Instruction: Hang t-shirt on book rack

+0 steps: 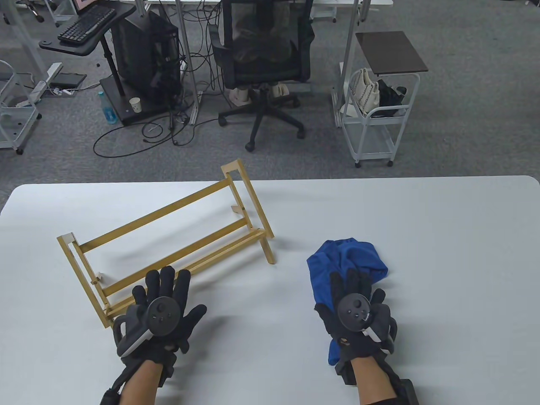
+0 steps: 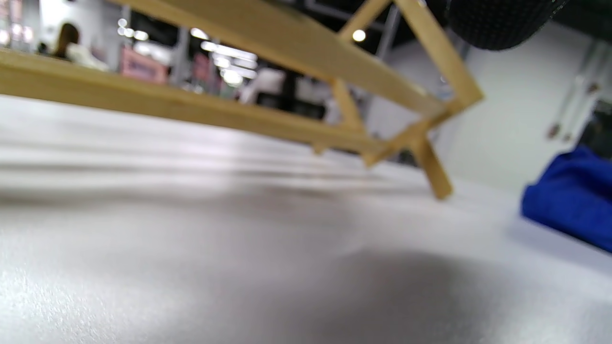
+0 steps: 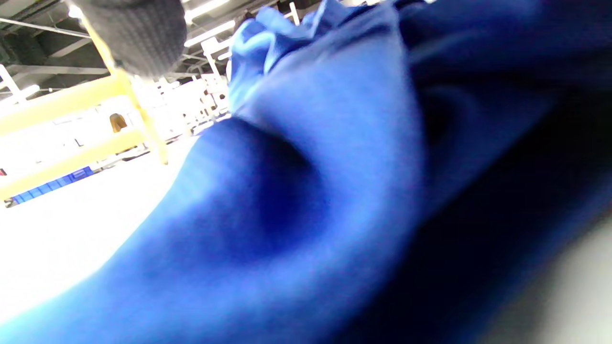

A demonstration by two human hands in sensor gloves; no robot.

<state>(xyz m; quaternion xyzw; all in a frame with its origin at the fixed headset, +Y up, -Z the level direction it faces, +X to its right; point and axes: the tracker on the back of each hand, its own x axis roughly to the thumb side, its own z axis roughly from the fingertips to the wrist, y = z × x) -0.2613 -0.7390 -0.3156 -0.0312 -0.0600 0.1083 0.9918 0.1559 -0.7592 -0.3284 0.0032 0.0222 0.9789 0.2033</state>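
A wooden book rack [image 1: 168,211] stands at an angle on the left half of the white table [image 1: 422,236]. A crumpled blue t-shirt [image 1: 350,255] lies on the table to the right of it. My left hand [image 1: 162,295] is palm down with its fingers spread, fingertips over the rack's near front rails; I cannot tell whether it touches them. My right hand [image 1: 352,299] rests flat on top of the t-shirt, with cloth showing beyond both the fingers and the wrist. The left wrist view shows the rack [image 2: 296,52] and the t-shirt [image 2: 569,200]. In the right wrist view the t-shirt [image 3: 334,143] fills the frame.
Bare table lies between the rack and the t-shirt and to the right. Beyond the far table edge stand an office chair [image 1: 263,55], a white cart [image 1: 375,118] and a computer tower [image 1: 147,55] on the carpet.
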